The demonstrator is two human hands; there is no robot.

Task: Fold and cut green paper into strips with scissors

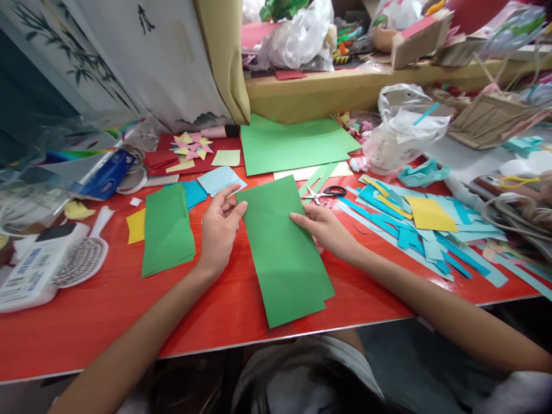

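Between my two hands is a long sheet of green paper [282,253], raised above the red table with a small notch at its lower right corner. My left hand [221,227] pinches its upper left edge between thumb and fingers. On the upper right edge, my right hand [321,225] grips it with the thumb on top. Scissors [325,194] with dark handles lie just beyond my right hand. To the left of my left hand rests a stack of green paper pieces [168,230]. Light blue paper [222,180] sits behind that hand.
Large green sheets [293,144] lie at the back of the red table [202,322]. Blue and yellow paper strips [431,224] are heaped at right. A bagged cup [399,138] stands behind them. A hairbrush [84,259] and white bottle [41,270] are at left; small paper shapes [192,145] lie farther back.
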